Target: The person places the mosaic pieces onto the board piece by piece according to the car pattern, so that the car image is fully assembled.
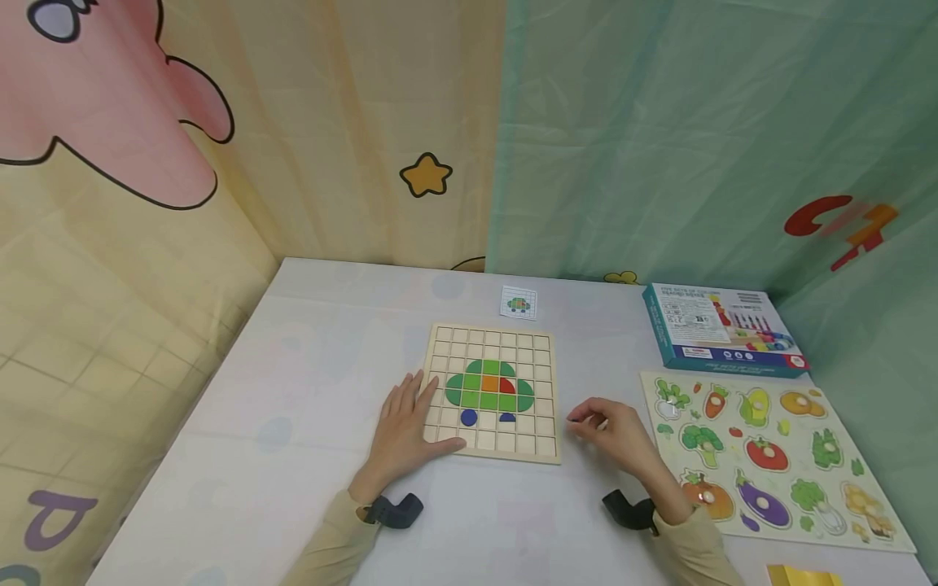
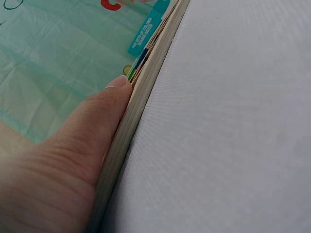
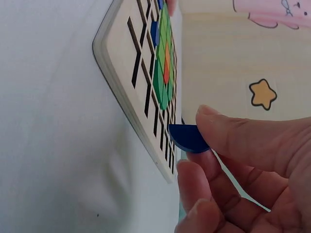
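Note:
A wooden grid board [image 1: 542, 439] lies on the white table, with green, orange and red tiles [image 1: 489, 382] set in a car-like shape. Below them sit a round blue shape [image 1: 469, 417] and a blue half-circle [image 1: 507, 417]. My left hand [image 1: 399, 431] rests at the board's near left corner, fingers spread along the side and thumb [image 2: 107, 104] on the front edge. Right of the board, my right hand [image 1: 619, 435] pinches another blue half-circle tile [image 3: 188, 138] between thumb and fingers, apart from the board. Its flat side faces up in the right wrist view.
Behind the board lies a small card [image 1: 519, 303] printed with a similar picture. At right are a vegetable puzzle board [image 1: 795, 525] and a boxed toy set [image 1: 721, 330]. A yellow object [image 1: 802, 576] shows at the near right edge. Curtains [image 1: 381, 98] hang behind the table.

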`<act>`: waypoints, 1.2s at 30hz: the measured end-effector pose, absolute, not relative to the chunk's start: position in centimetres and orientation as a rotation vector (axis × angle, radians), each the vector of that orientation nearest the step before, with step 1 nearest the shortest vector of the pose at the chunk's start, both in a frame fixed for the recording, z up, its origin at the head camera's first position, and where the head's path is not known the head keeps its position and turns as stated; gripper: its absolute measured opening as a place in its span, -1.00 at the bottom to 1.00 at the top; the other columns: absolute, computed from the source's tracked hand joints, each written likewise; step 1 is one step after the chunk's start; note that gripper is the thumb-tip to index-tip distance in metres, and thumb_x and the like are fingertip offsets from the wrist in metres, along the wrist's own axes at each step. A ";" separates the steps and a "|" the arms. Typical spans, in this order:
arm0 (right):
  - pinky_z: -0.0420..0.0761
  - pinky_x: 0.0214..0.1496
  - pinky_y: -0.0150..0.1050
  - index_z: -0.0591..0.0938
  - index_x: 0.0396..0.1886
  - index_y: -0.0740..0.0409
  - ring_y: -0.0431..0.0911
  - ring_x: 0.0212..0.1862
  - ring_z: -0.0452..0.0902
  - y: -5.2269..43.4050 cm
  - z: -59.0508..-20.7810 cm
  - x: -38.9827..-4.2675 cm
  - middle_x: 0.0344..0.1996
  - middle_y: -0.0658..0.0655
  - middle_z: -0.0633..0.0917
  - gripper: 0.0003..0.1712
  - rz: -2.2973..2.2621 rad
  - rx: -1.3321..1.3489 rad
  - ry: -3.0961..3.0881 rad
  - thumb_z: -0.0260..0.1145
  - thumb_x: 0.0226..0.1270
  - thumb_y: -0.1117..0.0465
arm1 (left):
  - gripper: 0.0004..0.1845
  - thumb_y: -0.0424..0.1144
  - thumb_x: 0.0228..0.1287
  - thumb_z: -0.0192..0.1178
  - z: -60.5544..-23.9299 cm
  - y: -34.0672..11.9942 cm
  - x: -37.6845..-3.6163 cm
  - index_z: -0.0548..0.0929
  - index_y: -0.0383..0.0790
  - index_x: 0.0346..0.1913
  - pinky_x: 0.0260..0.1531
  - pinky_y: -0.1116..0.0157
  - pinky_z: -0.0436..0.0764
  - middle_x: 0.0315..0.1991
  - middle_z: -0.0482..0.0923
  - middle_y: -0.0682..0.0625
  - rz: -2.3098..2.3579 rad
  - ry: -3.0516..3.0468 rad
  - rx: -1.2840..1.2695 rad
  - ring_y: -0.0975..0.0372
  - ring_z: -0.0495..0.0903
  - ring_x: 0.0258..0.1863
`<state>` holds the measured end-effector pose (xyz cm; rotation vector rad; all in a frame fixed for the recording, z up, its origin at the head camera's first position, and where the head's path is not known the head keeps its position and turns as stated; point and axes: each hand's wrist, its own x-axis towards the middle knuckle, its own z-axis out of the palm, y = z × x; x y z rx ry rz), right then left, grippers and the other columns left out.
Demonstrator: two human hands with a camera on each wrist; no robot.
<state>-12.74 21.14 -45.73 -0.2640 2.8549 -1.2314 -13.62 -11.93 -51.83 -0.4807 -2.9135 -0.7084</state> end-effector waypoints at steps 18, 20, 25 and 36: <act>0.38 -0.59 -0.37 0.65 -0.50 0.10 -0.18 -0.59 0.38 16.7 -46.4 -13.3 -0.62 -0.09 0.57 -0.84 -1.279 -0.281 2.738 0.52 -0.01 0.31 | 0.16 0.41 -0.11 0.27 -51.4 -11.8 -13.6 0.12 -0.22 0.47 0.37 0.02 -0.15 0.47 -0.06 -0.22 -0.713 -2.912 -0.481 -0.02 -0.18 0.45; 0.36 -0.60 -0.37 0.66 -0.51 0.08 -0.19 -0.60 0.36 16.2 -46.5 -13.5 -0.63 -0.10 0.57 -0.85 -1.264 -0.308 2.741 0.51 0.00 0.31 | 0.16 0.41 -0.11 0.27 -51.4 -11.8 -13.6 0.12 -0.22 0.47 0.37 0.02 -0.15 0.47 -0.06 -0.22 -0.715 -2.914 -0.481 -0.02 -0.18 0.45; 0.31 -0.60 -0.37 0.65 -0.53 0.05 -0.20 -0.62 0.32 15.2 -46.6 -13.8 -0.66 -0.12 0.53 -0.84 -1.249 -0.403 2.759 0.51 0.01 0.30 | 0.16 0.40 -0.11 0.27 -51.5 -11.9 -13.6 0.13 -0.23 0.46 0.36 0.01 -0.13 0.46 -0.05 -0.23 -0.704 -2.905 -0.488 -0.04 -0.16 0.44; 0.31 -0.64 -0.37 0.65 -0.54 0.06 -0.19 -0.63 0.33 13.8 -47.4 -14.4 -0.64 -0.14 0.56 -0.84 -1.250 -0.422 2.733 0.52 0.00 0.27 | 0.16 0.42 -0.10 0.25 -51.5 -12.0 -13.6 0.12 -0.21 0.47 0.37 0.02 -0.13 0.46 -0.05 -0.22 -0.704 -2.909 -0.495 -0.03 -0.16 0.44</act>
